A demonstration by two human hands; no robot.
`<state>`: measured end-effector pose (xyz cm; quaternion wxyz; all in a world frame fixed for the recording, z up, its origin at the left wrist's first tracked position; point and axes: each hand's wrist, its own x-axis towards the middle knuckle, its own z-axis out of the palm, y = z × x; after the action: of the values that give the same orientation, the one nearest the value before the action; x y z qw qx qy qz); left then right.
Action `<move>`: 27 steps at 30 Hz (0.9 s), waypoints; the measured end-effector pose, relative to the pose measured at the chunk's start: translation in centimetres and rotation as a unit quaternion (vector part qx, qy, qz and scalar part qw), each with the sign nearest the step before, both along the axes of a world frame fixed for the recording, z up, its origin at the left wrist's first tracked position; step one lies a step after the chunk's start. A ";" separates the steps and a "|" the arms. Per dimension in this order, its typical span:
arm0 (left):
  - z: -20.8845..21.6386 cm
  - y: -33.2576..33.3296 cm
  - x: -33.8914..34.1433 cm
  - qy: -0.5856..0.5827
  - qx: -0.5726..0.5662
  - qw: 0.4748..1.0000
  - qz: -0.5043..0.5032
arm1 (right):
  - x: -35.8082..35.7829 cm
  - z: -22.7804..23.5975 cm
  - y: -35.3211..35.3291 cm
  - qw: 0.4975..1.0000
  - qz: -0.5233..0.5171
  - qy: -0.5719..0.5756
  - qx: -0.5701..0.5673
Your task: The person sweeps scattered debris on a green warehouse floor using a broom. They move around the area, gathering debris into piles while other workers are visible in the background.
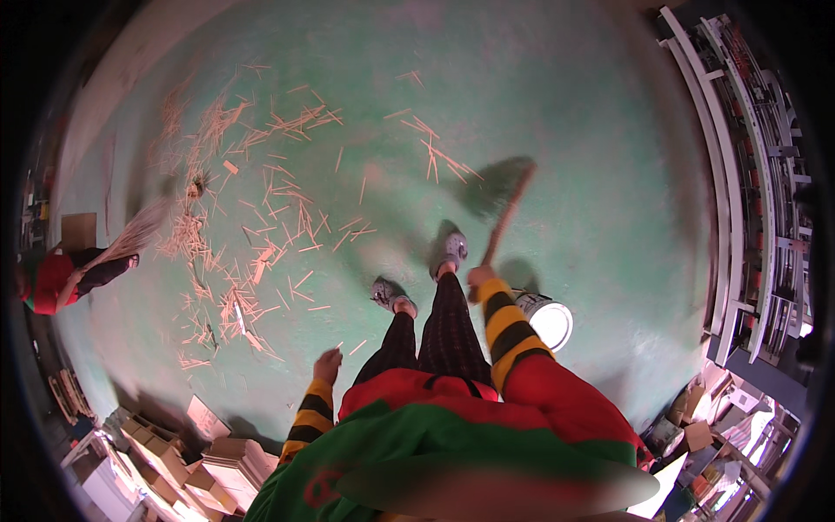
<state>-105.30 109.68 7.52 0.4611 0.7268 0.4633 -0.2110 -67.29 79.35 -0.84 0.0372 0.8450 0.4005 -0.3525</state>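
Observation:
My right hand (479, 277) is closed round the near end of a brown broom (508, 215), blurred, its far end reaching up and to the right over the green floor. A dark shadow lies beside that end. My left hand (328, 365) hangs low at my left side, its fingers loosely curled, with nothing plainly in them. Just past its fingertips shows a small thin stick (339, 346). Many thin wooden sticks (300, 217) are strewn over the floor ahead and to the left, thickest in a long heap (187, 235) at the left.
At the far left a co-worker (54, 283) in red holds a fan-shaped broom (139, 230). A white-topped bucket (550, 324) stands close by my right forearm. Metal racking (726, 174) lines the right side. Cardboard boxes (235, 470) are stacked at the lower left.

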 end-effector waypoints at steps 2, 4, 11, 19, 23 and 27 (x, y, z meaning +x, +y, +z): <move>-1.2 -0.7 -2.3 0.149 0.044 0.951 -0.267 | -2.6 1.8 7.1 0.986 -0.125 0.100 -0.041; -1.4 -1.3 -3.9 0.179 0.003 0.890 -0.420 | -4.8 5.1 11.8 0.940 -0.278 0.173 -0.094; 2.4 1.2 2.8 0.174 0.045 0.984 -0.009 | 0.9 10.9 17.3 0.910 -0.124 0.383 -0.102; 5.9 0.7 21.7 -0.091 0.044 0.988 0.120 | 13.6 12.3 5.4 0.979 -0.135 0.150 -0.004; 6.2 -2.0 23.9 -0.050 0.062 0.995 0.067 | 21.2 9.8 -1.1 0.921 -0.371 0.113 -0.022; 5.8 -4.7 20.9 0.032 0.032 0.993 0.108 | 31.5 5.2 -3.0 0.874 -0.476 0.094 -0.011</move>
<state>-84.39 104.96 13.34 0.4421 0.6797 0.5606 -0.1680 -35.78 76.36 4.34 -0.1638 0.8958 -0.0530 -0.4098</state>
